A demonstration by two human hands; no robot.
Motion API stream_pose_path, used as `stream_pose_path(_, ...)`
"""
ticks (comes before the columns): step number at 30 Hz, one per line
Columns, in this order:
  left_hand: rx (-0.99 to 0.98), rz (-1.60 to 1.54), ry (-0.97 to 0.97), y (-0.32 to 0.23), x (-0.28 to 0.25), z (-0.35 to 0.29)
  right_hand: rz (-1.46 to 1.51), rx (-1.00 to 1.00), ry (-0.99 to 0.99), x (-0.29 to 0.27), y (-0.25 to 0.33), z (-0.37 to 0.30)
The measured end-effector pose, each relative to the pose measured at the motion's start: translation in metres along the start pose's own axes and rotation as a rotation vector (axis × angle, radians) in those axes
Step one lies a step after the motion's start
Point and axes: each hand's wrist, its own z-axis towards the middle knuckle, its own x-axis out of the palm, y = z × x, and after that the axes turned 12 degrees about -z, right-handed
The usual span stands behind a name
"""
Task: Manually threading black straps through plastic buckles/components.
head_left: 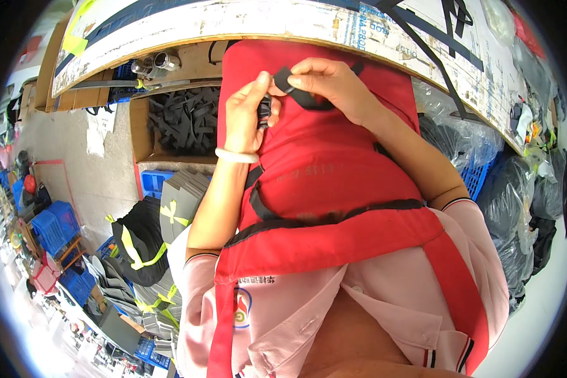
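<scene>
Above my red apron [334,170], both hands meet at a short black webbing strap [310,102]. My right hand [337,85] pinches it between thumb and fingertips, and a loop of it hangs below those fingers. My left hand [244,116] has its thumb and forefinger closed at the strap's other side. Its remaining fingers curl around a small dark piece [264,112] with glossy parts, too covered to name. A pale bangle [236,155] circles my left wrist.
The white worktable [283,20] curves across the front, with black straps [450,38] lying on it at right. A cardboard box [140,129] of dark strips stands at left, near stacked grey pieces [186,189] tied with yellow-green ribbon. Plastic bags [507,189] and a blue crate [480,173] crowd the right.
</scene>
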Motion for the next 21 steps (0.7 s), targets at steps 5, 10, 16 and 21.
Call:
stream_pose_path(5, 0.132, 0.081, 0.033, 0.005, 0.003, 0.003, -0.232, -0.378, -0.299, 0.016, 0.021, -0.014)
stream_pose_path(10, 0.292, 0.192, 0.015, 0.004, 0.010, 0.001, -0.173, 0.006, -0.099, 0.000, 0.028, -0.014)
stream_pose_path(16, 0.420, 0.303, 0.038, 0.009, 0.014, -0.004, -0.142, 0.118, -0.036, 0.000, 0.025, -0.013)
stream_pose_path(21, 0.468, 0.301, 0.039, 0.011, 0.011, -0.002, -0.084, 0.136, 0.003, 0.001, 0.022, -0.008)
